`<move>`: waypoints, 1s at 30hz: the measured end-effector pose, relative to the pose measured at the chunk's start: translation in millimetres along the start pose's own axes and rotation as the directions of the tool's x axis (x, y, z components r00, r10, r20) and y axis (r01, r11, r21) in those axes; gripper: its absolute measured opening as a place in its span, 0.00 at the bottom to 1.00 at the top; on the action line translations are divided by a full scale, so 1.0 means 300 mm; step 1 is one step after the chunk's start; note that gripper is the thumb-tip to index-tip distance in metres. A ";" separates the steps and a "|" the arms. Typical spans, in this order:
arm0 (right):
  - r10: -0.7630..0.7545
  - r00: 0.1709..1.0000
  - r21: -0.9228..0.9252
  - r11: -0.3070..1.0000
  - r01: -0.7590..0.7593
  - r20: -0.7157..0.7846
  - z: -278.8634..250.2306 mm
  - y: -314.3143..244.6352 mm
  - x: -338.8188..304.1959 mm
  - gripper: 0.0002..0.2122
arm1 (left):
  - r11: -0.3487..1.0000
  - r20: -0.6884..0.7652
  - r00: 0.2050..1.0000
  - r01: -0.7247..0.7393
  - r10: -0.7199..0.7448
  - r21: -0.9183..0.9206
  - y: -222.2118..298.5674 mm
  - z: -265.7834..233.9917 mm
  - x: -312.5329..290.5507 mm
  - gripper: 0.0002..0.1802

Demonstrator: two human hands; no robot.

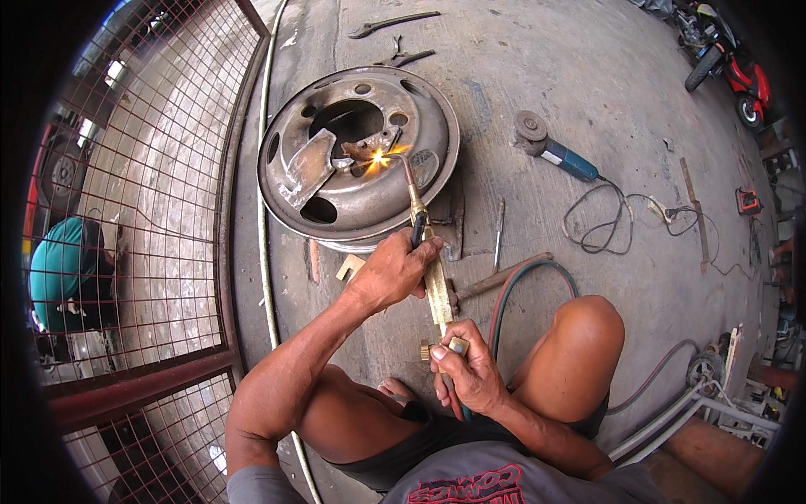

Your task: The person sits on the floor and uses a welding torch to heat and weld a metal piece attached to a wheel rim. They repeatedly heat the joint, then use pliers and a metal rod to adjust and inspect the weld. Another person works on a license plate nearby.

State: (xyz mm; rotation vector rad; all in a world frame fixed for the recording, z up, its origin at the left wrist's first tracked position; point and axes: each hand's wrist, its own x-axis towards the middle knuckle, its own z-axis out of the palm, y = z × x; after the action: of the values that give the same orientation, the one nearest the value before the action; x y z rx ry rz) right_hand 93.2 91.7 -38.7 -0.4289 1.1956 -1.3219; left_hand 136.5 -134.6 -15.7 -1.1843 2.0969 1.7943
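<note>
A brass gas torch (437, 290) runs between both my hands, its tip pointing up and left over a steel wheel rim (369, 197). Bright orange flame (378, 158) burns at the tip, against a small rusty metal piece (363, 149) lying on the rim. Beside that piece, a flat metal plate (309, 168) rests on the rim's left part. My left hand (395, 267) is closed around the front of the torch body, near a black lever. Around the valve end, by the knurled brass knob, my right hand (470, 370) is closed. Red and green hoses (525, 267) lead off near it.
Pliers (395, 23) and a clamp-like tool (407, 58) lie beyond the rim. To the right are a corded angle grinder (554, 151), a thin rod (499, 235) and a hammer-like tool (504, 277). A wire-mesh gate (159, 168) borders the left; behind it a person (67, 269) bends down.
</note>
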 end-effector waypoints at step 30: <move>-0.010 1.000 0.007 1.000 0.010 0.010 0.003 -0.002 0.001 0.08 | 1.000 -0.005 1.000 -0.002 0.003 0.027 0.022 -0.004 -0.015 0.30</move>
State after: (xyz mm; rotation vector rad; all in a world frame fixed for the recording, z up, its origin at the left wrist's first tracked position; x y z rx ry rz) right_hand 93.7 90.8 -38.1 -0.4362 1.1821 -1.3305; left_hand 136.0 -133.6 -7.7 -1.1807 2.1192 1.7602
